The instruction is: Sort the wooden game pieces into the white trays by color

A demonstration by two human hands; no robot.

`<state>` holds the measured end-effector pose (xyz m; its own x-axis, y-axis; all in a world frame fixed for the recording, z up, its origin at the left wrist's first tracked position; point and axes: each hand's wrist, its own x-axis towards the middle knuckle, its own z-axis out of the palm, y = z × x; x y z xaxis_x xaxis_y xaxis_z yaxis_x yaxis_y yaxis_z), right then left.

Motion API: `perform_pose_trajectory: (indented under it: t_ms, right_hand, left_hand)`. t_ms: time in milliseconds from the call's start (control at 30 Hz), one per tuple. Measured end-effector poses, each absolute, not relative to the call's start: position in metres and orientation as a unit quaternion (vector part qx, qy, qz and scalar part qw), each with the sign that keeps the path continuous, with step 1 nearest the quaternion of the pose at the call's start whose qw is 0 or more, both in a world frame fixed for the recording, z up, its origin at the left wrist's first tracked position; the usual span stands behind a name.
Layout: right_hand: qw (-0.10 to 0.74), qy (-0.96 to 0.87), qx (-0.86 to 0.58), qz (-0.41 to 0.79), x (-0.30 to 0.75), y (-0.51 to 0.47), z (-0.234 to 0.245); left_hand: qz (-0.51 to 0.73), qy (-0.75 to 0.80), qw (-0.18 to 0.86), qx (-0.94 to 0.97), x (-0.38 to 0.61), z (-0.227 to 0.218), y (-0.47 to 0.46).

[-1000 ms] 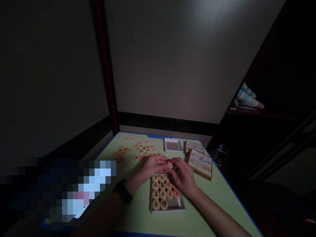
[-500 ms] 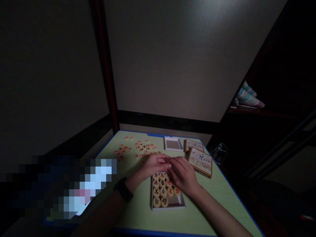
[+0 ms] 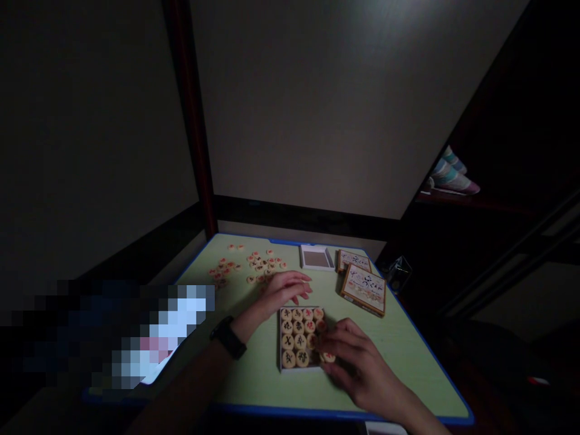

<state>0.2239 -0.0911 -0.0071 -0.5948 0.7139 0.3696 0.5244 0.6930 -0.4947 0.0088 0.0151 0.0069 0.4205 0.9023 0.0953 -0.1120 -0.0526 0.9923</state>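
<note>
A shallow white box point(image 3: 301, 370) on the table holds rows of round wooden Chinese chess pieces point(image 3: 299, 327), with black characters on the left and red ones on the right. At its lower right corner my right hand point(image 3: 351, 356) pinches a chess piece point(image 3: 328, 357) with a red character, tilted over the rim. Part of the box's right side is covered by my fingers. Above the box's far edge hovers my left hand point(image 3: 286, 289), fingers stretched out and apart, holding nothing visible. A black watch is on that wrist. Several loose chess pieces point(image 3: 270, 261) lie beyond it.
An empty white box tray point(image 3: 316, 258) sits at the table's far edge. Right of it, two printed box lids point(image 3: 364, 289) overlap. A lit, pixelated screen point(image 3: 176, 326) is at the left. The green table point(image 3: 399, 368) has a blue rim, and a wall stands behind it.
My hands, together over the box's far end, have separated. The right has moved down to the near right corner with a red chess piece; the left has opened and stays beyond the box.
</note>
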Motion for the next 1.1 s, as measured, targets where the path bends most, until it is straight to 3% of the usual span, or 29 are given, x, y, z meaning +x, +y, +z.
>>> perform_pose_trajectory:
  t_ms: [833,1100]
  right_hand:
    - [0.116,-0.9,-0.378,0.185,0.22,-0.076,0.022]
    - [0.109,-0.899,-0.376,0.195,0.218,-0.072,0.019]
  left_hand:
    - [0.419,0.341,0.586,0.604,0.011,0.004,0.021]
    - [0.423,0.337,0.597,0.593,0.011,0.002,0.022]
